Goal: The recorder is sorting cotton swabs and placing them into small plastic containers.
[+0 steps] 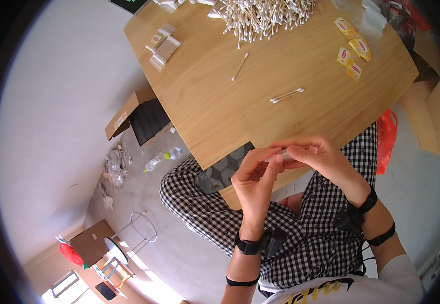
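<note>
Just past the table's near edge, my left hand (254,175) and my right hand (326,161) meet with thumbs and fingers pinched. Between them is a small clear plastic bag (276,156), mostly hidden by the fingers; its contents cannot be made out. Beyond my hands, a few cotton swabs (287,95) lie side by side on the wooden table (205,101). A single cotton swab (240,67) rests farther off to the left. At the far edge spreads a large heap of loose cotton swabs (265,17).
Clear bags filled with swabs (164,48) lie at the table's left. Several yellow cards (351,48) sit at the right, near clear plastic (374,17). A dark patterned pad (225,169) covers the near left corner. An open cardboard box (134,114) and bottles (156,161) are on the floor.
</note>
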Action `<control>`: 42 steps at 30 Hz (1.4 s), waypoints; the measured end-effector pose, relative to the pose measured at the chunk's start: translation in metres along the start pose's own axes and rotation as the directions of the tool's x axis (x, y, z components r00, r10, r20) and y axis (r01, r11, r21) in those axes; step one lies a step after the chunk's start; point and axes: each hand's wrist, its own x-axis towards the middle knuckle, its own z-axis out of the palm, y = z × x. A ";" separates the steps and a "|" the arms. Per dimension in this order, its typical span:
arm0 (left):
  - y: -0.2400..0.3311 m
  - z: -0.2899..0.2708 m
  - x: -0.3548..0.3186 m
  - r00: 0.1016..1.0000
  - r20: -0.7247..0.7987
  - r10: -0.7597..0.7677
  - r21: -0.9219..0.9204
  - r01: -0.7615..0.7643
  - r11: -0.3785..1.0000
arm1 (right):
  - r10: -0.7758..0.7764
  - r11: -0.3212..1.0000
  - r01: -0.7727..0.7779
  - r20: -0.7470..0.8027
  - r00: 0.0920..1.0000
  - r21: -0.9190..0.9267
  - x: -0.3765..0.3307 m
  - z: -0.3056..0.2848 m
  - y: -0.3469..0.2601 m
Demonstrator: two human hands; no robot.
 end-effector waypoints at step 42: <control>0.003 -0.026 -0.010 0.887 0.156 0.435 0.513 -0.449 0.732 | 0.115 0.986 -0.111 0.023 0.993 -0.127 -0.007 0.008 -0.002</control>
